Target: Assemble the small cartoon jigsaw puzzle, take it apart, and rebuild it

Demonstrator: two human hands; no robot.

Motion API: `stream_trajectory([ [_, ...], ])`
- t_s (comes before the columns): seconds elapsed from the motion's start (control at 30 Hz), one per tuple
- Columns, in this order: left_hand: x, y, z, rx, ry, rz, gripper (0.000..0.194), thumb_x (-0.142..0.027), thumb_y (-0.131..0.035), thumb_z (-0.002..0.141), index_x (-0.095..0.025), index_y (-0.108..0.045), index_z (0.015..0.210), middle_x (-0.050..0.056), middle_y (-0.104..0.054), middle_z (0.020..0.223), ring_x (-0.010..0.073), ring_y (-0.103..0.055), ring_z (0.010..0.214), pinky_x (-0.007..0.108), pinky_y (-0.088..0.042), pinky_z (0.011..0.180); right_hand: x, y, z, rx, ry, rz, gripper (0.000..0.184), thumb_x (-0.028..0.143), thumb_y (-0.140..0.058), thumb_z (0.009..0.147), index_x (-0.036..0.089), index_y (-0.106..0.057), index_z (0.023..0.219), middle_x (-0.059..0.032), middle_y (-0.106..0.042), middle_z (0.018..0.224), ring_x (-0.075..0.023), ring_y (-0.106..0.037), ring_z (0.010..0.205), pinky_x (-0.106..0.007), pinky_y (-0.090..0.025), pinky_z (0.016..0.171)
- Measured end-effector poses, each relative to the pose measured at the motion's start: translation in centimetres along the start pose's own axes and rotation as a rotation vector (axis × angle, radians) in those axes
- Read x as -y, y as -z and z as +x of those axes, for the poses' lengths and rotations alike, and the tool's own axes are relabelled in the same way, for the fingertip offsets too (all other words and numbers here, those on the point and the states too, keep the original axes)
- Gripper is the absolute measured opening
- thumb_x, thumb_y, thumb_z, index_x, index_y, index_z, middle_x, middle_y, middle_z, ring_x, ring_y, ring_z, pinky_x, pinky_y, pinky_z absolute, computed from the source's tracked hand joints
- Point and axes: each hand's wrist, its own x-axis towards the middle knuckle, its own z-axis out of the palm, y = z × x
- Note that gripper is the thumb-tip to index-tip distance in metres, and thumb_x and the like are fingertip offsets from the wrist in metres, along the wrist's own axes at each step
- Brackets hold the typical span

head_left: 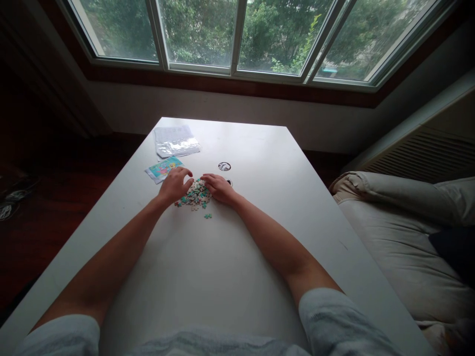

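Observation:
A heap of small jigsaw puzzle pieces, in green, white and darker colours, lies on the white table between my two hands. My left hand is at the heap's left side, its fingers curved and apart, with a gap between thumb and fingertips. On the other side, my right hand rests with fingers stretched out along the heap's right edge. Nearer to me, a few green pieces lie apart from the heap. A colourful picture card sits just beyond my left hand, which covers its near corner.
Clear plastic bags lie at the table's far left. Two round openings, one a grommet and one partly behind my right hand, are in the tabletop. A padded beige sofa stands to the right, and windows are ahead.

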Motion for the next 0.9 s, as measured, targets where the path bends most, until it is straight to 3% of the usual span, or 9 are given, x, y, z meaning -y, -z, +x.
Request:
stream_trajectory([
  [0.13, 1.2, -0.6, -0.7, 0.161, 0.051, -0.021, 0.039, -0.045, -0.041, 0.099, -0.020, -0.064, 0.119, 0.011, -0.062, 0.127, 0.0269, -0.053, 0.122, 0.041, -0.039, 0.110, 0.7, -0.1, -0.1, 0.071, 0.014, 0.079, 0.030, 0.026, -0.051, 0.094, 0.027, -0.071, 0.117, -0.0044, -0.070, 0.124, -0.0209, -0.063, 0.116, -0.036, -0.044, 0.105],
  [0.3, -1.2, -2.9, -2.3, 0.258, -0.029, -0.017, 0.059, -0.055, -0.034, 0.101, -0.020, -0.046, 0.148, 0.013, -0.048, 0.151, 0.0282, -0.042, 0.140, 0.045, -0.031, 0.118, 0.1, 0.3, -0.7, -0.010, -0.131, 0.352, 0.026, 0.030, -0.048, 0.092, 0.023, -0.071, 0.101, -0.0004, -0.074, 0.101, -0.0166, -0.067, 0.093, -0.031, -0.052, 0.091],
  [0.5, -4.3, -5.0, -5.3, 0.204, -0.075, 0.086, 0.081, -0.070, -0.044, 0.093, -0.025, -0.031, 0.158, 0.014, -0.033, 0.163, 0.0347, -0.027, 0.150, 0.054, -0.017, 0.123, -2.0, -0.3, -0.5, -0.290, -0.292, 0.566, 0.027, 0.038, -0.045, 0.091, 0.022, -0.066, 0.095, -0.0029, -0.071, 0.096, -0.0172, -0.068, 0.093, -0.030, -0.054, 0.080],
  [0.6, -5.2, -5.7, -6.1, 0.198, -0.091, 0.097, 0.088, -0.074, -0.050, 0.087, -0.030, -0.027, 0.160, 0.012, -0.031, 0.164, 0.0359, -0.025, 0.151, 0.055, -0.014, 0.124, -2.7, -0.7, -0.2, -0.318, -0.335, 0.625, 0.027, 0.042, -0.046, 0.091, 0.021, -0.063, 0.092, -0.0037, -0.070, 0.091, -0.0168, -0.068, 0.087, -0.031, -0.055, 0.079],
  [0.77, -5.0, -5.8, -5.6, 0.157, -0.112, 0.110, 0.068, -0.060, -0.046, 0.095, -0.026, -0.040, 0.154, 0.014, -0.042, 0.157, 0.0348, -0.035, 0.145, 0.053, -0.024, 0.120, -2.5, -0.8, -0.8, -0.276, -0.332, 0.613, 0.030, 0.044, -0.044, 0.092, 0.021, -0.063, 0.090, -0.0037, -0.069, 0.091, -0.0171, -0.066, 0.087, -0.031, -0.055, 0.078],
  [0.9, -3.4, -5.0, -5.0, 0.167, -0.183, 0.078, 0.054, -0.047, -0.038, 0.102, -0.022, -0.046, 0.149, 0.013, -0.052, 0.147, 0.0300, -0.045, 0.135, 0.046, -0.034, 0.116, -1.4, -0.5, -2.7, -0.203, -0.206, 0.302, 0.028, 0.040, -0.046, 0.094, 0.023, -0.069, 0.097, -0.0052, -0.069, 0.107, -0.0201, -0.064, 0.103, -0.037, -0.051, 0.096],
])
